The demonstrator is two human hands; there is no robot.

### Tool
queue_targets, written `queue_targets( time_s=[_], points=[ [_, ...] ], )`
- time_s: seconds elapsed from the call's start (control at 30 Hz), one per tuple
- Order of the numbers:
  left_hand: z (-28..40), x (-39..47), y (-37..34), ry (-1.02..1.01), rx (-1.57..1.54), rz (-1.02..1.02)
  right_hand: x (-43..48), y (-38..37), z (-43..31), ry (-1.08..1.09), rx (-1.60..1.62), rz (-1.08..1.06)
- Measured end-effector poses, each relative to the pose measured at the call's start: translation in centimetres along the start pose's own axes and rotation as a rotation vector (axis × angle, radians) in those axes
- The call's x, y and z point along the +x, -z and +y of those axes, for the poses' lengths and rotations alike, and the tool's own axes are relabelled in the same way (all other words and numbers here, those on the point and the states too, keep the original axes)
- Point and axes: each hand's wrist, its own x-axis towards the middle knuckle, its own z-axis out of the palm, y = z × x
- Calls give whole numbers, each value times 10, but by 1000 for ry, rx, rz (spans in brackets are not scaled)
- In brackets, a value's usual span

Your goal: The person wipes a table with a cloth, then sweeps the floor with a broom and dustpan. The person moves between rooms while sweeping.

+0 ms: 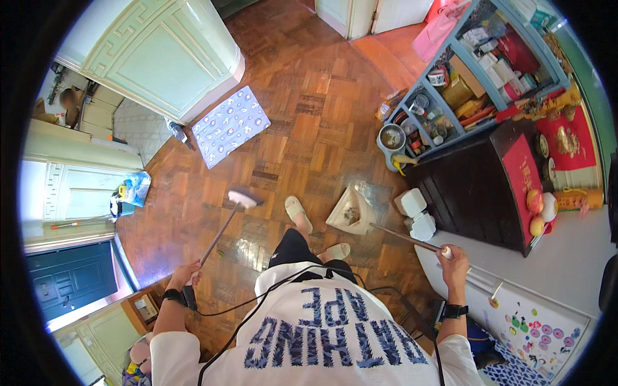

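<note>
My left hand (186, 274) grips the handle of a broom (218, 238). Its pale pink head, fringed with dark bristles (243, 199), is down by the parquet floor (299, 144), left of my slippers (298, 212). In my right hand (454, 264) is the long handle (405, 235) of a dustpan. The cream dustpan (353, 212) rests on the parquet right of my feet, its wide mouth facing left. Grey-brown dirt (352, 213) lies inside it. A small green scrap (220, 253) is on the floor below the broom head.
Ahead on the left lies a blue patterned mat (231, 126). White foam boxes (419, 212) stand between the dustpan and a dark wooden cabinet (458, 188). A steel bowl (392, 137) sits by the blue shelf unit (446, 91). Bags (135, 188) lean by the left wall. A person (70, 106) is in the side room.
</note>
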Motion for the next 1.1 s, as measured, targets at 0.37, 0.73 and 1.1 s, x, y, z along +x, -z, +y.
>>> queue_targets(
  time_s=[0.37,0.73,1.1],
  points=[
    [380,197,-248,-359,-162,-488,84,-3,-144,-7,-89,22],
    [425,355,-190,-484,223,-356,139,-14,-297,-199,-130,70],
    [162,197,33,66,-110,-27,237,-59,-368,91,-101,-2]
  ],
)
